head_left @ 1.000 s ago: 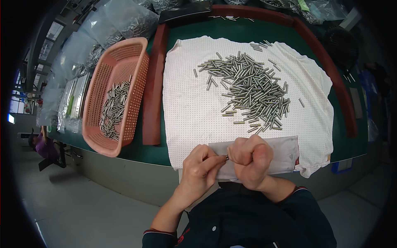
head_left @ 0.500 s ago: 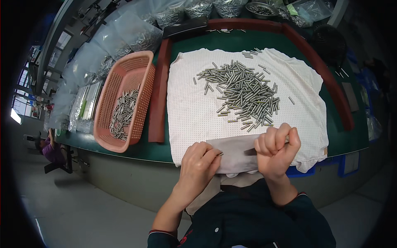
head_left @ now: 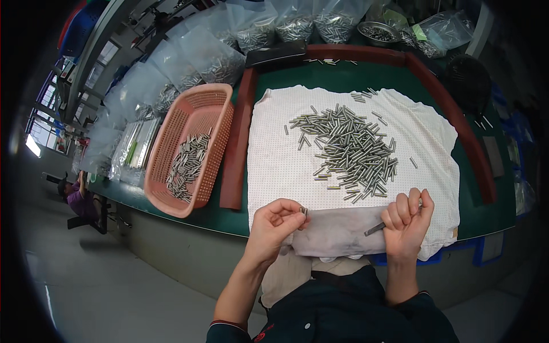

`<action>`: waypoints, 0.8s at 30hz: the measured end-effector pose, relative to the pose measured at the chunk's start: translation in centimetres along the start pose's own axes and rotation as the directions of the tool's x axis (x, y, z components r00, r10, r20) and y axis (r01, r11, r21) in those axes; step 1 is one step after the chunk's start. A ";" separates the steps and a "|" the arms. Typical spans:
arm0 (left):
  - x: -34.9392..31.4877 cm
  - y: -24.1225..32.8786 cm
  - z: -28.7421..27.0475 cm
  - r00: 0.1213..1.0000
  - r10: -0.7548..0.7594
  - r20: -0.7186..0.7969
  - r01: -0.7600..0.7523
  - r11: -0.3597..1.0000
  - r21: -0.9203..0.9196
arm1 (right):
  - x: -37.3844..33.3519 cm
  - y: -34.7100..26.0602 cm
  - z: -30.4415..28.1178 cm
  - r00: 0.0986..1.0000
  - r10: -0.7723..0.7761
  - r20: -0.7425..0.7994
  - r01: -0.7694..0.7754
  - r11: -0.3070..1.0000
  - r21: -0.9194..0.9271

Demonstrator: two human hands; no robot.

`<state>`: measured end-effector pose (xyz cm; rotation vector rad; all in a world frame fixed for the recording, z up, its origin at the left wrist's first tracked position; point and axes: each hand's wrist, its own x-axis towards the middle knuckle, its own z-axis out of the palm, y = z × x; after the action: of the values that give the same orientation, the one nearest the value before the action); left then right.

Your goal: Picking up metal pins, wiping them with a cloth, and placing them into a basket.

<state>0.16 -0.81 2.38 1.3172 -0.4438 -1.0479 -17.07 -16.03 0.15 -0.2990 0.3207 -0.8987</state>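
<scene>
My left hand (head_left: 270, 228) pinches a small metal pin (head_left: 303, 211) between thumb and fingers at the near left of the cloth. My right hand (head_left: 409, 220) is closed around a narrow, flat, dark metal tool (head_left: 374, 230); its end sticks out toward the left, and its exact kind is unclear. Between the hands lies a grey cloth (head_left: 337, 231) at the near edge of a white dotted cloth (head_left: 280, 171). Beyond them, a loose pile of short shiny metal pins (head_left: 357, 151) is heaped on the white cloth, with a few strays around it.
A pink plastic basket (head_left: 220, 154) with more pins stands at left. Dark red rails (head_left: 234, 166) border the green bench (head_left: 366, 71). Bags of pins (head_left: 254, 34) and a metal bowl (head_left: 380, 35) line the back. Far left, a person (head_left: 84, 200) in purple sits.
My left hand has turned, bringing the pinched pin into clearer view. The right hand's tool now sits lower, tilted down to the left. The whole view has shifted, placing the bench lower and farther right.
</scene>
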 end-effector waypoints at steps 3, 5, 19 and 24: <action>0.2 0.1 -0.4 0.987 -0.162 -0.025 0.134 0.883 -0.450 | -0.1 -0.3 0.1 1.000 0.008 0.010 -0.008 1.000 0.023; 0.4 0.1 -0.4 0.978 -0.202 -0.042 0.156 0.858 -0.489 | -0.2 -0.3 0.2 1.000 0.012 -0.019 -0.012 1.000 0.013; -1.2 3.8 -2.1 0.873 0.377 -0.310 -0.399 0.917 -0.010 | 0.0 -0.3 -0.1 1.000 0.016 -0.006 -0.016 1.000 0.014; -2.5 8.4 -7.5 0.302 0.947 -0.111 -0.099 0.147 0.984 | 0.0 -0.1 0.1 0.999 0.034 0.004 -0.034 0.999 0.014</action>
<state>7.90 4.75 8.99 2.0411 -0.8241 0.8125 -17.12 -16.06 0.29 -0.2809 0.3150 -0.8667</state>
